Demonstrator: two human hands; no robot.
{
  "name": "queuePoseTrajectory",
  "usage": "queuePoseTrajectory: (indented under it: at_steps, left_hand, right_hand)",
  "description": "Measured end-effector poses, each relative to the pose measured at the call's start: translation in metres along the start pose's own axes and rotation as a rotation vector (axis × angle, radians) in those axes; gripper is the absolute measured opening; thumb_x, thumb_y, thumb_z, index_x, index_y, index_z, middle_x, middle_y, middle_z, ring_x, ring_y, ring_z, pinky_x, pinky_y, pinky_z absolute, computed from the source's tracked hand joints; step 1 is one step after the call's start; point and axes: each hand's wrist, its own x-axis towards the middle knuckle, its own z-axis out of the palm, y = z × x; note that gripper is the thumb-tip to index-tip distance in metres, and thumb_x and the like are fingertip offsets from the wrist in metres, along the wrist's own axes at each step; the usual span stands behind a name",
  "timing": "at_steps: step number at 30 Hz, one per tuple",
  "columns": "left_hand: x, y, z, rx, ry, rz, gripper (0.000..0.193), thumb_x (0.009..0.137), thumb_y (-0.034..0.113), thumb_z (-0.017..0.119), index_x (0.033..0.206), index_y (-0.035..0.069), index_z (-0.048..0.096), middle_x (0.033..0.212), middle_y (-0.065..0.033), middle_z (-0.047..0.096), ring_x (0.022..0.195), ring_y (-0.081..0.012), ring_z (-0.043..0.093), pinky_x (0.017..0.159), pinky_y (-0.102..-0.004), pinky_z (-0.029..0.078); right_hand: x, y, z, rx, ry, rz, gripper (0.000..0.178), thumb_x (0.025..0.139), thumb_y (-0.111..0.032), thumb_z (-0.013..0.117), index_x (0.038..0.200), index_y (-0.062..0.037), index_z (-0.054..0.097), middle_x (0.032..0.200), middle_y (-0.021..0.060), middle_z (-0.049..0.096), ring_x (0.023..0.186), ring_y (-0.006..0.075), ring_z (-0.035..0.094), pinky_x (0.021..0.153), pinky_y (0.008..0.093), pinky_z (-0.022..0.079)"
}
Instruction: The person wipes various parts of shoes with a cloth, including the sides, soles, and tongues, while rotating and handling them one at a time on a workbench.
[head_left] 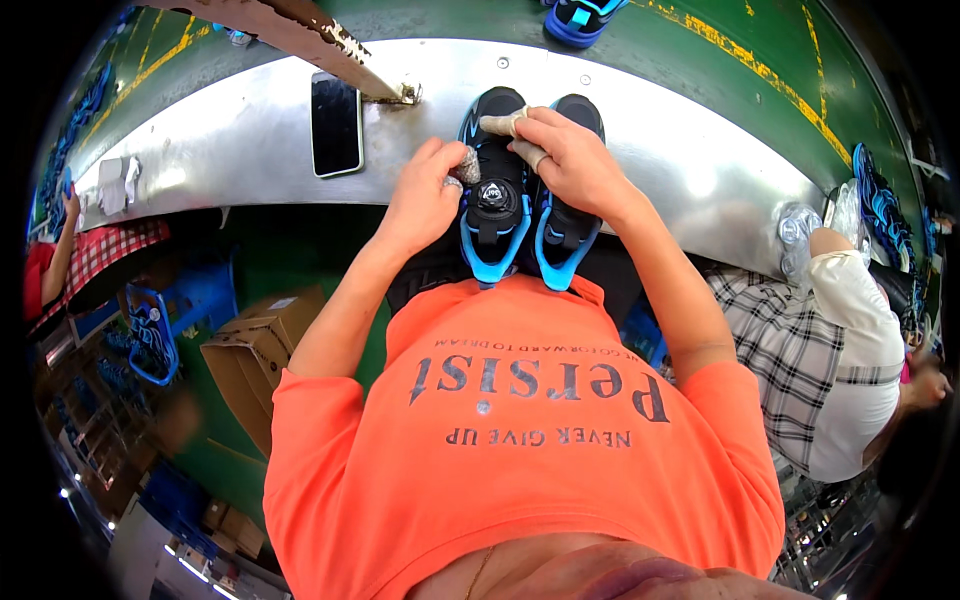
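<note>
A pair of black sneakers with bright blue soles and heels rests side by side on the metal bench in front of me, heels toward me. The left sneaker [495, 165] has a round dial [492, 196] on its tongue. My left hand [428, 195] is closed at that sneaker's left side, fingers curled against its upper beside the dial. My right hand [572, 160] reaches over the right sneaker [572, 232], its thumb and forefinger bent together on the left sneaker's upper. Pale coverings wrap some fingertips of both hands. Any lace between the fingers is too small to make out.
A phone [337, 125] lies on the metal bench [690, 150], beside a rusty post [300, 40]. Another blue shoe [580, 22] is beyond the bench. A cardboard box [262, 350] stands below left. One person [850, 350] sits at the right; another's arm [62, 240] shows far left.
</note>
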Motion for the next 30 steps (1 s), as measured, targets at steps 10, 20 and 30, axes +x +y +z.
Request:
queuePoseTrajectory:
  at_steps: [10, 20, 30]
  left_hand:
    - [-0.008, -0.014, -0.004, -0.662, -0.107, -0.325, 0.031, 0.078, -0.009, 0.039, 0.098, -0.001, 0.061, 0.098, -0.0072, 0.051, 0.08, -0.0155, 0.056, 0.07, -0.027, 0.05]
    - [-0.065, 0.004, -0.015, -0.311, 0.052, -0.147, 0.044, 0.071, -0.016, 0.037, 0.107, -0.004, 0.059, 0.093, -0.0073, 0.053, 0.076, -0.0146, 0.056, 0.068, -0.025, 0.049]
    - [-0.037, -0.004, -0.022, -0.226, -0.134, -0.174, 0.026, 0.079, -0.008, 0.046, 0.1, -0.001, 0.06, 0.09, -0.0128, 0.057, 0.081, -0.0255, 0.058, 0.073, -0.0337, 0.046]
  right_hand:
    - [0.011, -0.003, 0.014, -0.111, -0.11, -0.133, 0.026, 0.091, -0.01, 0.057, 0.117, -0.01, 0.061, 0.095, 0.0114, 0.053, 0.086, 0.0304, 0.059, 0.074, 0.0372, 0.048]
    - [0.03, -0.002, 0.027, 0.565, -0.324, 0.32, 0.033, 0.096, -0.017, 0.051, 0.127, -0.0148, 0.062, 0.086, 0.0005, 0.062, 0.064, 0.007, 0.053, 0.06, 0.0217, 0.045]
    - [0.056, 0.04, 0.067, -0.155, 0.295, -0.026, 0.036, 0.09, -0.03, 0.059, 0.122, -0.015, 0.062, 0.116, 0.0204, 0.058, 0.109, 0.0389, 0.053, 0.093, 0.0434, 0.044]
